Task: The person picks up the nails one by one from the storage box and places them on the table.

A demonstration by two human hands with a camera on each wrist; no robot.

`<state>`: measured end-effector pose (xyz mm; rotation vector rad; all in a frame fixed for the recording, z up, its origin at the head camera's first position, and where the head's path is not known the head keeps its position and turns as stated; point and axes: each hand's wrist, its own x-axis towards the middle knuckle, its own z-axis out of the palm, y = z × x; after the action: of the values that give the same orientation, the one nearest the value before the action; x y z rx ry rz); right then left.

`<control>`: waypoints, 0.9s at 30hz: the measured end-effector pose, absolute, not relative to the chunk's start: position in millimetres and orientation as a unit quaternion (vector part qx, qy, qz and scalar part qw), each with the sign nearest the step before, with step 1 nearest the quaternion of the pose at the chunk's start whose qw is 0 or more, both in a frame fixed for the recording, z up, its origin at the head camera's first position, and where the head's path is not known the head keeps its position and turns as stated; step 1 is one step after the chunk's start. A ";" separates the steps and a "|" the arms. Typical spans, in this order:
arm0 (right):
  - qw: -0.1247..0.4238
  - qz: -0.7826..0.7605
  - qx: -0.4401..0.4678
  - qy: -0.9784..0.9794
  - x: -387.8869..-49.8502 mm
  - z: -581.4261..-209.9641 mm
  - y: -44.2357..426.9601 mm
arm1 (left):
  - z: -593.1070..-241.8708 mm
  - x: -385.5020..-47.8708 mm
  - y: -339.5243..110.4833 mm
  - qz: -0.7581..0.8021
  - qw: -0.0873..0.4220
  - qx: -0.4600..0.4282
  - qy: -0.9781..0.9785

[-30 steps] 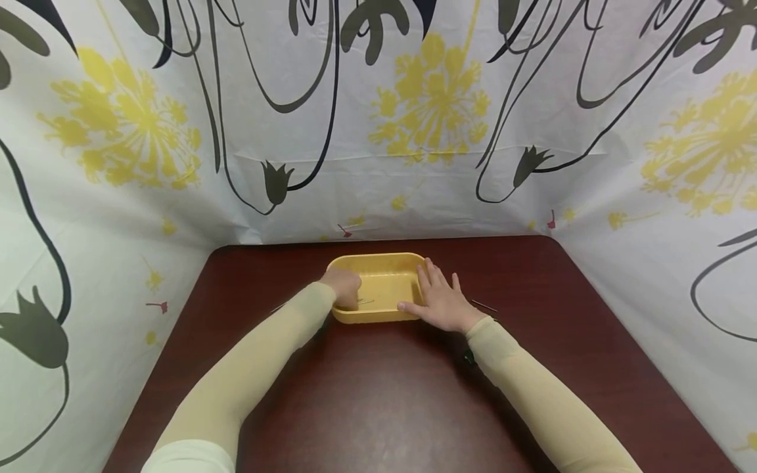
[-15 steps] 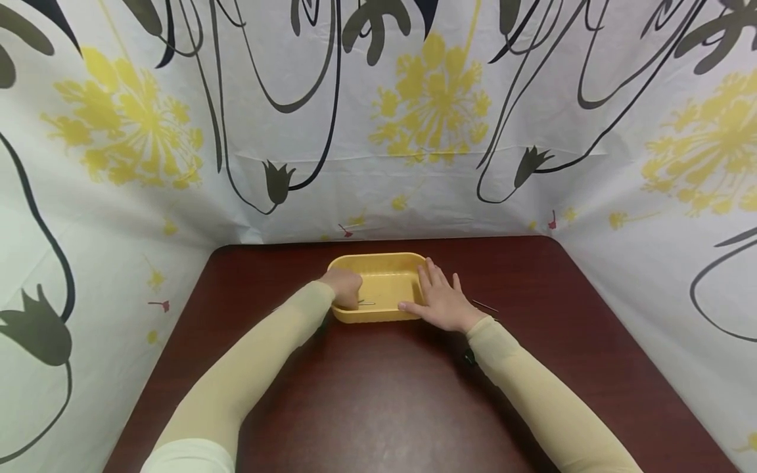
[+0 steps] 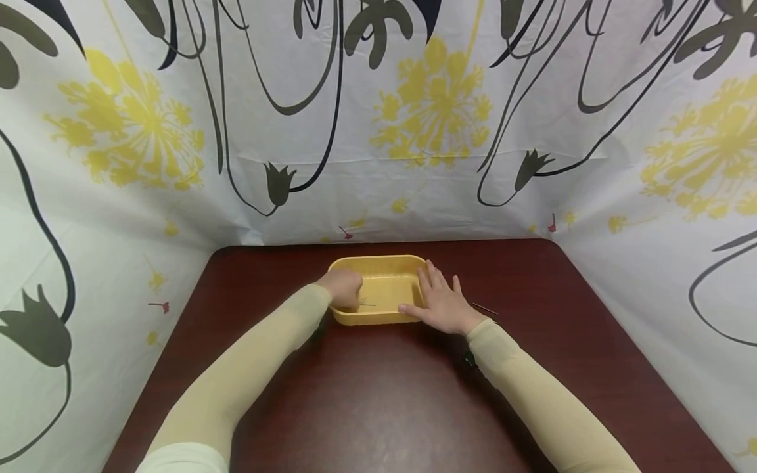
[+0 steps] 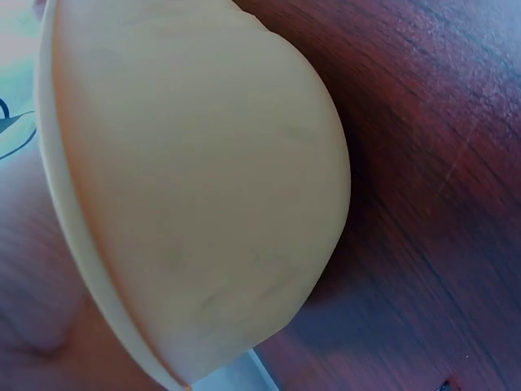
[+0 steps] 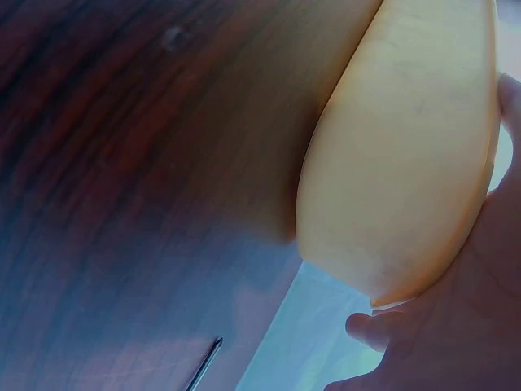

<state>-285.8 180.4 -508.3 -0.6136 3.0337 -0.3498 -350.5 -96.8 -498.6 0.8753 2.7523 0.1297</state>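
A shallow yellow plastic tray (image 3: 387,318) stands on the dark red-brown table. My left hand (image 3: 342,287) reaches down into its left end, with the knuckles up and the fingertips hidden. Beside those fingers a thin metallic rod (image 3: 367,305) shows against the tray floor; whether the hand pinches it is not visible. With fingers spread, my right hand (image 3: 443,302) rests on the tray's right rim, the thumb over the near edge. In the left wrist view the tray's outer wall (image 4: 212,187) covers most of the left hand.
Right of the right hand, a thin dark metal rod (image 3: 485,308) lies on the table (image 3: 378,394); the right wrist view shows the tip of such a rod (image 5: 205,365). A small dark object (image 3: 470,359) sits partly under the right forearm. A patterned cloth (image 3: 378,203) hangs behind the table.
The thin rod visible beside my left fingers has shifted slightly within the tray. My left forearm has moved a little to the left. The right hand stays on the rim.
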 end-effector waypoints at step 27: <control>0.012 -0.117 -0.200 0.973 -285.4 -508.3 180.7 | -462.5 -325.5 -109.8 0.052 0.022 0.299 0.952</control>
<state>-285.4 180.7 -508.3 -0.6232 3.0321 -0.3646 -325.5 -109.8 -462.5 0.9273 2.9506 0.1605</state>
